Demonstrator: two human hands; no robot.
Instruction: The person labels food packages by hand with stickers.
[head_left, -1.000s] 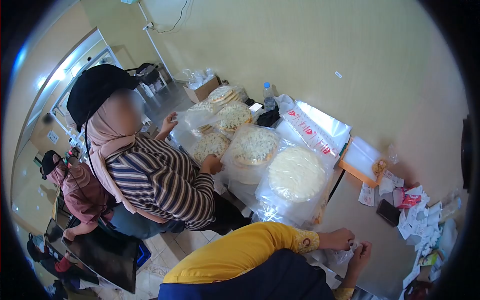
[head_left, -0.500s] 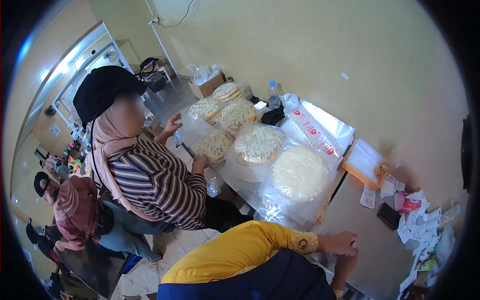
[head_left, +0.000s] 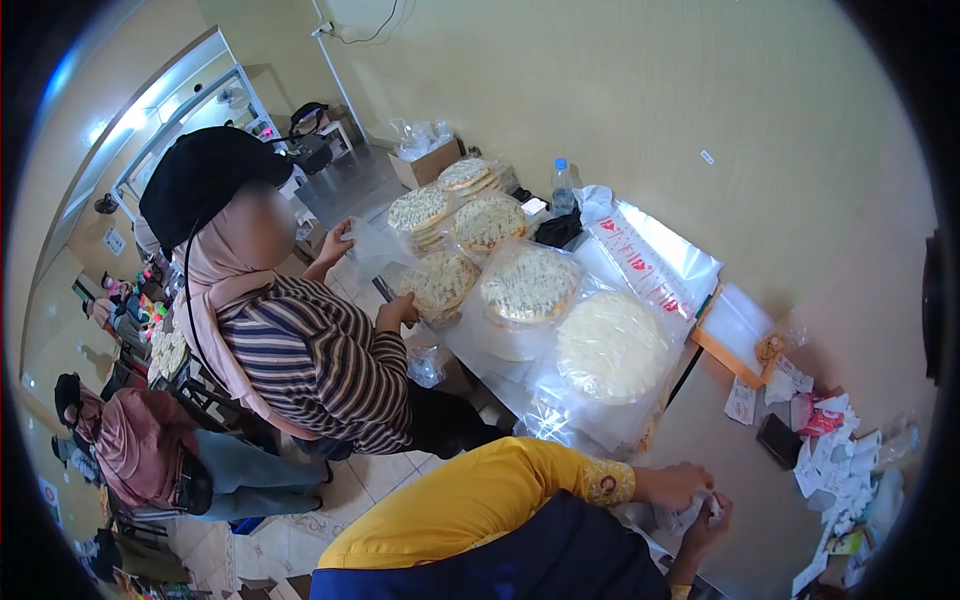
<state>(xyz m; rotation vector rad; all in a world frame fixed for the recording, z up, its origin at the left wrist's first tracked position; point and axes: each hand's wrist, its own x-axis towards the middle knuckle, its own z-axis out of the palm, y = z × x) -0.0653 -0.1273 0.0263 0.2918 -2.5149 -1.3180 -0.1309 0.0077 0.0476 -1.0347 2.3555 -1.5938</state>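
Observation:
My left hand (head_left: 682,484) reaches out from a yellow sleeve, its fingers closed on crumpled clear plastic (head_left: 680,517). Just below it, my right hand (head_left: 708,530) is closed on the same plastic, with a whitish bit showing at its fingertips. Both hands are close together over the grey table (head_left: 755,500). Left of them lies a large pale round flatbread (head_left: 612,348) in clear plastic. Several stacks of topped round breads (head_left: 528,284) stand beyond it, partly bagged.
A co-worker in a striped top (head_left: 315,355) holds a dark tool (head_left: 384,289) and a clear sheet. Around the table are a water bottle (head_left: 562,186), an orange-edged tray (head_left: 735,328), a dark phone (head_left: 779,441) and crumpled papers (head_left: 838,460). Another person (head_left: 150,450) stands behind.
My hands have moved slightly apart, with more plastic showing between them. The view has shifted a little. The co-worker's hand with the tool is slightly higher, and the person behind has moved.

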